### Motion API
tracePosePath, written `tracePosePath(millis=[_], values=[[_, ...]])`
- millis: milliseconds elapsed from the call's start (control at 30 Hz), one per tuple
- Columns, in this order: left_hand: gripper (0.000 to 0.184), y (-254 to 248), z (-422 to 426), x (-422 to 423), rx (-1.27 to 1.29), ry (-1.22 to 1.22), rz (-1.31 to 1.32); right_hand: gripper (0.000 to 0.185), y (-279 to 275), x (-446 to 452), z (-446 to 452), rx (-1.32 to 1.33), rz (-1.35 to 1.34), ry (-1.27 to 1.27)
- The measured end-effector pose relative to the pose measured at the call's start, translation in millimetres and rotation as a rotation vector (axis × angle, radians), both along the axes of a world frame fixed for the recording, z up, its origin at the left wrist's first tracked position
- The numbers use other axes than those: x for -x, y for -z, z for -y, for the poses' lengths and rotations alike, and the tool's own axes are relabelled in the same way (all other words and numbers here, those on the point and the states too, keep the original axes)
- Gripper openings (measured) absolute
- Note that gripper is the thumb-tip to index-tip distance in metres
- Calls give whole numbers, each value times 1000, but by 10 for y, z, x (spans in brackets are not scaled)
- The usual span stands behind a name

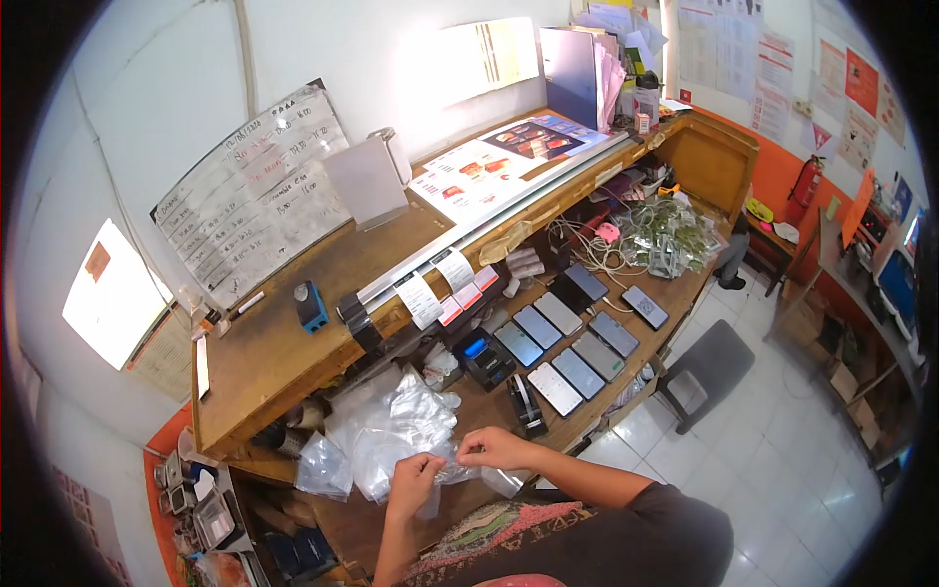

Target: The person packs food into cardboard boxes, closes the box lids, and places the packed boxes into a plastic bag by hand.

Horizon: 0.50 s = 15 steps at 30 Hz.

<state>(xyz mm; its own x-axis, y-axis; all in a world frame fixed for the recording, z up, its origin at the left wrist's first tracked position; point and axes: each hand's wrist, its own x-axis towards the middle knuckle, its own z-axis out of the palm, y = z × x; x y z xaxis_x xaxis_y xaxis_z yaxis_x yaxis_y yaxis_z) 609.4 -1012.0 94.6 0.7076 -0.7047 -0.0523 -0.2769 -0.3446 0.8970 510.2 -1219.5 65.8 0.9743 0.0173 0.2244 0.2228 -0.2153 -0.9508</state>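
My left hand [416,482] is closed, its fingertips pinching the thin edge of a clear plastic bag [431,504]. Close beside it, my right hand [492,448] pinches the same bag, thumb against forefinger. The bag's outline blurs into the clear plastic around it. A loose heap of clear plastic bags [386,426] spreads over the desk in front of both hands. To its left lies another flat clear bag [324,467]. Just beyond my right hand sits a black stapler-like device [526,405], and behind that a black-and-blue label printer [483,357].
Several phones [579,372] lie in rows on the desk to the right. Farther along are tangled cables [592,245] and a pile of small plastic packets [675,235]. A raised wooden shelf [284,362] runs behind the desk. A grey chair [706,377] stands at right.
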Motion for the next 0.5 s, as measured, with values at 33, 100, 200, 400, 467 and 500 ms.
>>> tracePosePath(millis=[33, 100, 200, 400, 467, 500], values=[[14, 51, -3, 3, 5, 0, -52, 18, -4, 7, 1, 0, 0, 0], [14, 80, 11, 30, 12, 0, -101, 18, -58, 29, 1, -133, -164, 21], [17, 43, 32, 63, 177, 16, -164, 18, -204, 55, 22, -145, -344, 81], [16, 67, 15, 30, -20, -60, -33, 14, -8, 25, -45, -17, -79, -84], [13, -10, 71, 137, -31, 20, 4, 15, -21, 33, -66, -60, -71, -54], [13, -2, 74, 133, -30, 19, 3, 15, -32, 42, -70, -102, -65, -25]])
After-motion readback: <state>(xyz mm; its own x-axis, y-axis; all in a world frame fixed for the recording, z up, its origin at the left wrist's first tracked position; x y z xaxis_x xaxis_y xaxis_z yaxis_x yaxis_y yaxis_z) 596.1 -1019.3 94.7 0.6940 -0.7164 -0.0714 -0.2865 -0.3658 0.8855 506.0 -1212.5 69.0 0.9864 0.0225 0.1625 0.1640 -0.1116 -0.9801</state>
